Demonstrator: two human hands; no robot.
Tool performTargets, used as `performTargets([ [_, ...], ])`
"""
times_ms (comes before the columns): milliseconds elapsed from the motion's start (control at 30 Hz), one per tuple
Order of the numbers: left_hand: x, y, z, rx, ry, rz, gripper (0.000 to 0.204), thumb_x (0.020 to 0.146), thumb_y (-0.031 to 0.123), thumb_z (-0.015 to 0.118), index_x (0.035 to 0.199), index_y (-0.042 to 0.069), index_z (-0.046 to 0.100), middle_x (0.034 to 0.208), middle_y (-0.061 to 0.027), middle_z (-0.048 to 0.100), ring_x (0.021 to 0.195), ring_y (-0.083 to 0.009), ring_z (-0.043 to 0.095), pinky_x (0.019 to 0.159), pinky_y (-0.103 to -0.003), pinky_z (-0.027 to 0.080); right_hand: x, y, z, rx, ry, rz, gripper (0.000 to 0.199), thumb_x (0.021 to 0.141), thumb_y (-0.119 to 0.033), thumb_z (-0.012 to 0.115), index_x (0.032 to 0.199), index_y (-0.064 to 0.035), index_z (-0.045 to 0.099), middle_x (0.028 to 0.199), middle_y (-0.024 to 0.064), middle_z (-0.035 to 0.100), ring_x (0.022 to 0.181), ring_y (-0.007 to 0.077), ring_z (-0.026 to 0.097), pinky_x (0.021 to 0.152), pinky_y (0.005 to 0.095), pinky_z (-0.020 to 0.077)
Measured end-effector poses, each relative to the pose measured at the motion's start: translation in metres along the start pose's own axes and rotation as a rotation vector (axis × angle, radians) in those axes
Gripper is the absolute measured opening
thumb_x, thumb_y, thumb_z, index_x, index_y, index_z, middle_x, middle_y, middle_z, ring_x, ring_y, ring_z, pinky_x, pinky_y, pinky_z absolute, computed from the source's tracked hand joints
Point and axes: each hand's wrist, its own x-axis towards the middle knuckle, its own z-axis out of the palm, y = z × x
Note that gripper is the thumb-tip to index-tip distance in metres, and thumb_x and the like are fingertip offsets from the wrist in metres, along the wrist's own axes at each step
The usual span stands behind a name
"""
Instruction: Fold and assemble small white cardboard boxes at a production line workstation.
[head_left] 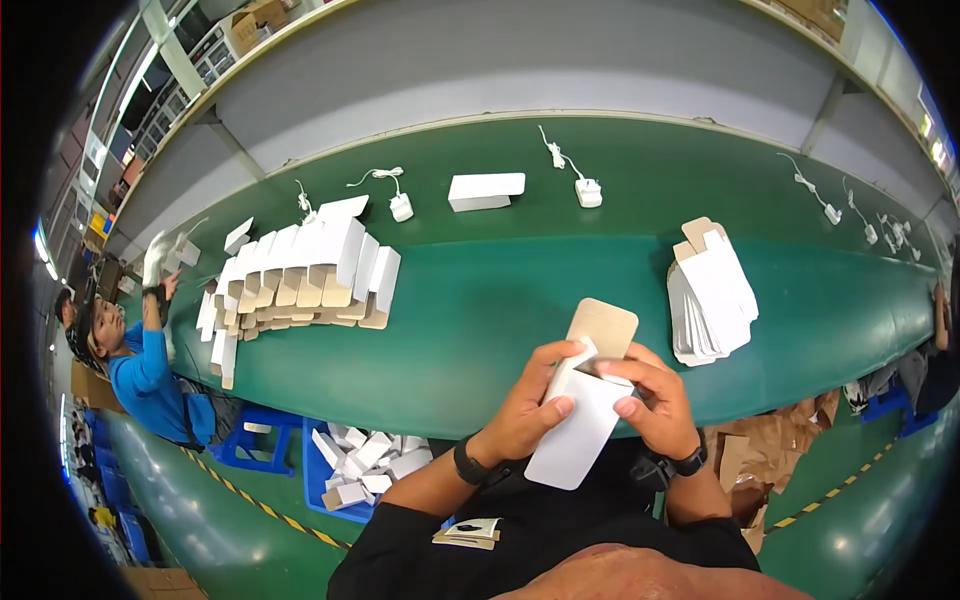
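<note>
White card, folded into a slim white box (580, 430), is at the near side of the table (480, 345), just right of the middle in the head view. Its lower end tips toward the wearer, and the end with the raised brown flap (606, 322) points to the far side. The left hand (532, 402) grips the left wall, with the thumb on the front face and a finger by the small side flap. The right hand (655, 400) clasps the right edge, its thumb on the front and its fingers bent over the mouth. So both hands are clamped on the one box, close together but apart from each other; whatever the fingertips touch inside is hidden.

The work at the mouth seems to call for a light, even hold: thin card would likely dent if the thumbs pressed hard. It looks best to keep the walls square, ease the small side flaps by their folds, and leave the long flap free of the fingers. A skewed corner could crease or tear a fold.

Flattened cartons (715, 295) lie stacked to the right, and a row of boxes (310, 255) stands to the left, well apart from the hands. Beyond, a white charger (589, 193) with its cable lies on the table's far part.
</note>
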Motion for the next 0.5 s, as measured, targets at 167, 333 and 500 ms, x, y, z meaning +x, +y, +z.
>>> performTargets([
  [167, -0.016, -0.013, 0.012, -0.100, 0.066, -0.084, 0.070, 0.098, 0.029, 0.055, 0.150, 0.015, 0.012, 0.124, -0.0174, 0.052, 0.106, -0.0198, 0.056, 0.087, -0.035, 0.048, -0.014, 0.009, 0.029, 0.249, 0.175, -0.004, 0.029, 0.088, -0.008, 0.067, 0.115, 0.0010, 0.063, 0.118, 0.0151, 0.063, 0.108, 0.0260, 0.062, 0.097, 0.0357, 0.0463],
  [333, -0.018, 0.002, 0.017, -0.264, 0.209, -0.123, 0.069, 0.097, 0.025, 0.057, 0.150, 0.014, 0.013, 0.116, -0.0169, 0.056, 0.100, -0.0195, 0.059, 0.085, -0.034, 0.049, -0.004, -0.006, 0.045, 0.226, 0.257, -0.034, 0.021, 0.090, -0.007, 0.064, 0.108, 0.0003, 0.068, 0.114, 0.0155, 0.065, 0.105, 0.0261, 0.064, 0.094, 0.0354, 0.0481],
  [500, -0.011, 0.013, 0.004, 0.026, 0.063, -0.156, 0.074, 0.095, 0.017, 0.061, 0.150, 0.014, 0.012, 0.115, -0.0173, 0.057, 0.100, -0.0195, 0.059, 0.086, -0.035, 0.049, 0.012, -0.012, 0.019, -0.012, 0.047, -0.042, 0.014, 0.089, -0.002, 0.065, 0.102, 0.0009, 0.070, 0.107, 0.0157, 0.066, 0.104, 0.0262, 0.065, 0.091, 0.0360, 0.0509],
])
